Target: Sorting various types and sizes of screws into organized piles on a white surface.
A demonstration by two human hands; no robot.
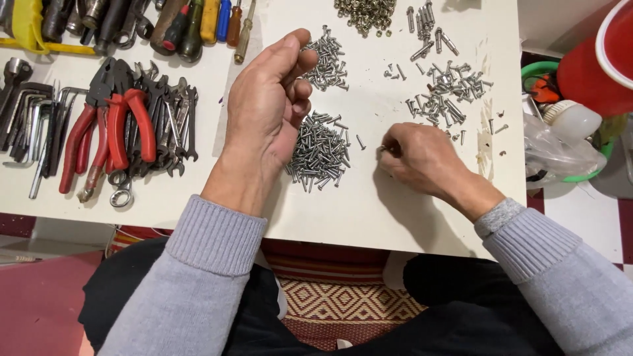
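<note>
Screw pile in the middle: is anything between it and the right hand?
Nothing visible. Bare white board lies between the right hand and the screw pile, apart from one stray screw. The left hand hangs over the pile's far edge.

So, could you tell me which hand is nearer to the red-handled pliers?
Left. The left hand hangs cupped just right of the red-handled pliers, while the right hand rests farther right, beyond the screw pile.

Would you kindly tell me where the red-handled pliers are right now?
In the head view, the red-handled pliers lie on the white board's left part, among wrenches, left of the left hand.
</note>
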